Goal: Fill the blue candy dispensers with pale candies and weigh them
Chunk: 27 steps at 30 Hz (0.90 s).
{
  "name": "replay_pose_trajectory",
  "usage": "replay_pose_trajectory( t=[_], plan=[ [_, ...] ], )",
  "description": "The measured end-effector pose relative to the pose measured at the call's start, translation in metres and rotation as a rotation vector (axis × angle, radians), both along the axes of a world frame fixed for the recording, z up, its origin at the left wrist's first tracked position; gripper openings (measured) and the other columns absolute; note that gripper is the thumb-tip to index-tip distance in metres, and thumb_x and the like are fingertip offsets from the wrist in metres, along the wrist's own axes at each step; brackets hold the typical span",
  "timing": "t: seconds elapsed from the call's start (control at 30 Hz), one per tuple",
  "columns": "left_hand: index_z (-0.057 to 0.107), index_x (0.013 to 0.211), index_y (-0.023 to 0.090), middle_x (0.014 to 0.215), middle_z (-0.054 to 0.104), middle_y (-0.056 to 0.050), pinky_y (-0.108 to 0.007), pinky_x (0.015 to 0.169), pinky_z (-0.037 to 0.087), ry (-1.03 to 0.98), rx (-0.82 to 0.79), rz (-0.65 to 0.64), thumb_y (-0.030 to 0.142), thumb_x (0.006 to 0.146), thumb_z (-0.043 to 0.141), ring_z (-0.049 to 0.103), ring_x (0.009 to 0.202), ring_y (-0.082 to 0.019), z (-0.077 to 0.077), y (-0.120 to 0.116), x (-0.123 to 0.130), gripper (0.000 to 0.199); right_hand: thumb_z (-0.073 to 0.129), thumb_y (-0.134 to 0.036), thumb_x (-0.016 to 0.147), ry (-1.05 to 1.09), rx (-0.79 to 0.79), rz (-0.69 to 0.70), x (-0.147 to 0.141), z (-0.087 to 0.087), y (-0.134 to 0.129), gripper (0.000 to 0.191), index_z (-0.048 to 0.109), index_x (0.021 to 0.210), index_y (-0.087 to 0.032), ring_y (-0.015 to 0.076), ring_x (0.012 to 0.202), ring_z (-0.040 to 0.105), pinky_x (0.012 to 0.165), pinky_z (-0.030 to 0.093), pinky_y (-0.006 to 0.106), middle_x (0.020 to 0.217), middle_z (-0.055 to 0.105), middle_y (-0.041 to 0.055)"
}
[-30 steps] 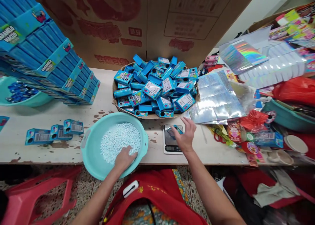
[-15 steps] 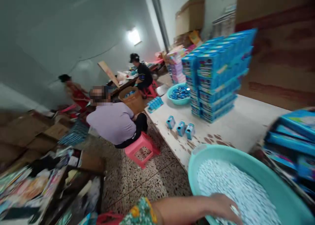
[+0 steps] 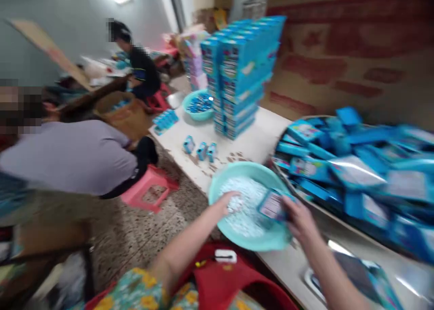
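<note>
A turquoise basin (image 3: 217, 183) of small white pellets (image 3: 249, 226) stands at the table's edge in front of me. My left hand (image 3: 226, 204) is at the basin's left side, its fingers curled around a cluster of the pellets. My right hand (image 3: 300, 217) grips a small blue box (image 3: 271, 206), tilted over the basin's right side. Blur hides whether the box is open. Three small blue boxes (image 3: 201, 151) stand apart on the white table (image 3: 183, 158) beyond the basin.
A large round basket (image 3: 283, 167) heaped with blue boxes stands at right. Stacked blue cartons (image 3: 237, 79) and a bowl (image 3: 195, 114) of shiny blue packets are further back. A person in a pale shirt (image 3: 74, 156) sits at left on a pink stool (image 3: 149, 188); another (image 3: 142, 70) sits beyond.
The view has swung right and down, bringing my right hand with the blue box into sight. My left hand, earlier in the pellets, now appears raised with some in it.
</note>
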<state>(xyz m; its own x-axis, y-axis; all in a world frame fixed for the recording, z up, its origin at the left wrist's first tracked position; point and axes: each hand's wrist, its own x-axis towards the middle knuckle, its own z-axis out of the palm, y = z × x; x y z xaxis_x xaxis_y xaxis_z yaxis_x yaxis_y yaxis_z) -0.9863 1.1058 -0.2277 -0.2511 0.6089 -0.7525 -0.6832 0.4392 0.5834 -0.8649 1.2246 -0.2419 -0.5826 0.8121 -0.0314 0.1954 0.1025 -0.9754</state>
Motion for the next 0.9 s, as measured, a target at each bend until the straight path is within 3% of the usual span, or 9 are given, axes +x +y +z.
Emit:
replay_pose_trajectory(
  t=[0.07,0.17,0.23,0.37,0.43,0.5,0.6,0.7,0.9],
  plan=[
    [0.057,0.075,0.015,0.058,0.054,-0.002,-0.017,0.039,0.034,-0.041,-0.003,0.003,0.037,0.073,0.062,0.046,0.044,-0.009,-0.016,0.01,-0.004,0.023,0.062,-0.057,0.079,0.073,-0.278,-0.137,0.034,-0.007,0.001,0.045,0.064,0.086,-0.013,0.0134,0.066,0.066,0.064,0.056,0.029,0.079,0.07,0.0031],
    [0.054,0.078,0.015,0.059,0.055,-0.002,-0.016,0.034,0.027,-0.077,0.033,0.007,0.043,0.078,0.057,0.046,0.041,-0.008,-0.026,0.016,-0.006,0.028,0.078,-0.053,0.062,0.299,-0.71,-0.244,0.038,-0.013,0.001,0.043,0.062,0.082,-0.019,0.0186,0.069,0.067,0.066,0.056,0.033,0.077,0.071,0.002],
    [0.053,0.077,0.016,0.06,0.056,-0.002,-0.015,0.033,0.025,-0.089,0.064,0.012,0.044,0.079,0.056,0.046,0.041,-0.008,-0.019,0.015,-0.005,0.028,0.076,-0.055,0.063,0.371,-0.761,-0.244,0.038,-0.011,0.002,0.045,0.06,0.085,-0.02,0.0191,0.07,0.066,0.068,0.056,0.033,0.079,0.07,0.0011],
    [0.056,0.087,0.016,0.077,0.064,-0.007,-0.019,0.039,0.04,-0.152,0.162,0.072,0.048,0.081,0.052,0.06,0.056,-0.014,-0.002,0.022,0.003,0.033,0.077,-0.051,0.063,0.294,-0.536,-0.218,0.065,0.003,-0.006,0.047,0.059,0.095,-0.021,0.0186,0.074,0.063,0.072,0.053,0.033,0.082,0.068,0.0],
    [0.055,0.083,0.015,0.071,0.063,-0.006,-0.021,0.041,0.043,-0.173,0.131,0.121,0.045,0.08,0.053,0.059,0.053,-0.013,0.002,0.033,0.009,0.03,0.079,-0.046,0.06,0.181,-0.416,-0.164,0.08,0.011,-0.013,0.049,0.06,0.098,-0.021,0.0189,0.076,0.062,0.073,0.051,0.033,0.084,0.067,0.0005],
    [0.051,0.075,0.016,0.06,0.057,-0.002,-0.018,0.038,0.038,-0.166,0.113,0.152,0.039,0.078,0.055,0.051,0.043,-0.009,0.008,0.043,0.015,0.023,0.079,-0.043,0.06,0.094,-0.303,-0.149,0.086,0.015,-0.021,0.047,0.061,0.097,-0.02,0.0197,0.078,0.061,0.075,0.05,0.034,0.085,0.066,0.0009],
    [0.049,0.072,0.018,0.059,0.054,0.001,-0.018,0.036,0.032,-0.116,0.263,0.179,0.038,0.075,0.057,0.048,0.041,-0.008,0.025,0.055,0.027,0.022,0.078,-0.037,0.064,0.013,-0.039,-0.189,0.079,0.013,-0.03,0.039,0.063,0.096,-0.021,0.0215,0.088,0.06,0.082,0.046,0.036,0.092,0.063,0.0019],
    [0.049,0.069,0.017,0.061,0.054,0.001,-0.021,0.042,0.039,-0.011,0.423,0.236,0.039,0.072,0.06,0.053,0.048,-0.011,0.045,0.063,0.038,0.024,0.075,-0.032,0.068,-0.048,0.182,-0.16,0.065,0.008,-0.036,0.032,0.064,0.097,-0.022,0.0228,0.095,0.057,0.085,0.044,0.037,0.096,0.063,0.0032],
    [0.049,0.07,0.017,0.063,0.056,0.002,-0.027,0.054,0.047,0.241,0.48,0.355,0.041,0.07,0.064,0.059,0.054,-0.013,0.06,0.069,0.052,0.028,0.074,-0.031,0.07,-0.157,0.306,-0.142,0.056,0.016,-0.039,0.033,0.063,0.101,-0.024,0.0257,0.097,0.056,0.085,0.04,0.039,0.101,0.066,0.0038]
  ],
)
